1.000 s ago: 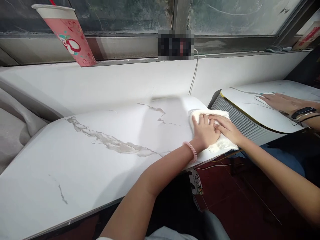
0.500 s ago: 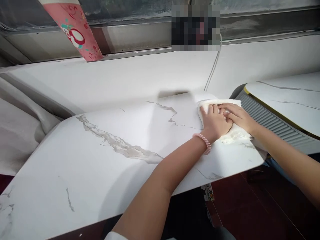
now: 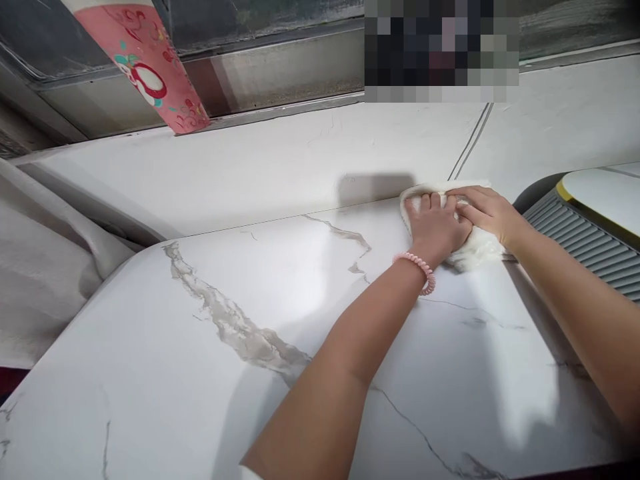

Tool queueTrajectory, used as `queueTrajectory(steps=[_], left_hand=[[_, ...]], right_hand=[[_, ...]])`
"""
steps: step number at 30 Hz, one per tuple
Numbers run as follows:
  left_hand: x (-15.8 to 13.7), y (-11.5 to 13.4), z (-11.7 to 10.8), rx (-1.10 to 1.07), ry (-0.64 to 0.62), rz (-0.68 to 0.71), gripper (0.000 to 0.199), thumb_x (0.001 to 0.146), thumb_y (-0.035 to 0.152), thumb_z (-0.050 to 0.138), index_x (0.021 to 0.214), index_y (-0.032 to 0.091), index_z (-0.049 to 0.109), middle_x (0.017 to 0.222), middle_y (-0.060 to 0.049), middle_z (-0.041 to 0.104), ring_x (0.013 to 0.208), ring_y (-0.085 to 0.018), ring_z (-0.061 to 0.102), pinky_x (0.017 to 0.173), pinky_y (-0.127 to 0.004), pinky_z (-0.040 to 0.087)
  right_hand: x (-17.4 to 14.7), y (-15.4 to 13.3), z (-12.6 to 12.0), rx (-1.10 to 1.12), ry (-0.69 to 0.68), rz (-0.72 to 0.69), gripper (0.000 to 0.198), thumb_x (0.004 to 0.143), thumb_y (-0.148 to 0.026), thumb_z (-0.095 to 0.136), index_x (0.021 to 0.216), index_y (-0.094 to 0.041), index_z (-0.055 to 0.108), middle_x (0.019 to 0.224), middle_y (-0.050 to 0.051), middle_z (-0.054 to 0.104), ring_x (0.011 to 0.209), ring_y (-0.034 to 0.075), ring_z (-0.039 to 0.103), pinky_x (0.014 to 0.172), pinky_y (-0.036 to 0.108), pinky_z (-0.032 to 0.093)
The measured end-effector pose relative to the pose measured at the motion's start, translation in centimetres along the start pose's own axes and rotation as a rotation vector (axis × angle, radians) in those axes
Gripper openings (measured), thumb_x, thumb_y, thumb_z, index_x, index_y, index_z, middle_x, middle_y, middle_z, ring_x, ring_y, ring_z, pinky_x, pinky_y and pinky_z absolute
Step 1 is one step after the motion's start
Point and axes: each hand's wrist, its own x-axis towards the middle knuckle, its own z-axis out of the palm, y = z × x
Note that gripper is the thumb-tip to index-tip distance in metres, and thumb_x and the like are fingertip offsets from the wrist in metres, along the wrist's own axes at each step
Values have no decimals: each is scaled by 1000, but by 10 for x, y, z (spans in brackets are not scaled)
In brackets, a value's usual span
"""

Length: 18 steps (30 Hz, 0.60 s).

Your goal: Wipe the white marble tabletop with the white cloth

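Note:
A white cloth (image 3: 480, 250) lies bunched near the back right part of the white marble-patterned table (image 3: 260, 287), at the edge by the wall. My left hand (image 3: 436, 223), with a pink coil bracelet (image 3: 417, 268) at its wrist, presses down on the cloth, its fingers bent into the fabric. Beside it, my right hand (image 3: 495, 215) grips the cloth from the right; its fingers reach across and partly overlap the left hand. The cloth under both palms is hidden.
A pink patterned paper cup (image 3: 150, 73) leans in view on the window ledge. Two thin cords (image 3: 470, 141) run down the white wall. At right stands a grey ribbed unit (image 3: 580, 233) with a white top. Pale fabric (image 3: 50, 267) hangs at left.
Both hands have slid the cloth toward the table's back edge by the wall. The view has shifted, with the table appearing nearer and larger.

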Motion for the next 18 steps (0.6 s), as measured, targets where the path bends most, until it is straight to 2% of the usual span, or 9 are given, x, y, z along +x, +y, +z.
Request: queueTrajectory(steps=[5,8,18], left_hand=[[21,-13,1,-23,22,-20,48,97,34,25,138,22,47,145,-7,48,140,-25,32,120,-54,14],[26,-15,1,-31,23,-26,47,97,33,27,136,23,49,143,-7,49,139,-25,33,120,-54,15],[15,-7,2,70,32,-40,51,98,35,24,142,18,44,148,-10,43,141,-27,30,119,-54,15]], right_hand=[[24,-3,5,-9,-32,56,56,78,-41,35,120,-13,60,127,17,61,121,33,52,106,50,40],[29,0,7,-2,-17,71,57,77,-40,37,122,-13,59,127,17,61,120,33,53,105,50,40],[17,-3,5,20,-16,74,46,83,-42,35,115,-19,60,128,13,61,120,32,53,105,51,40]])
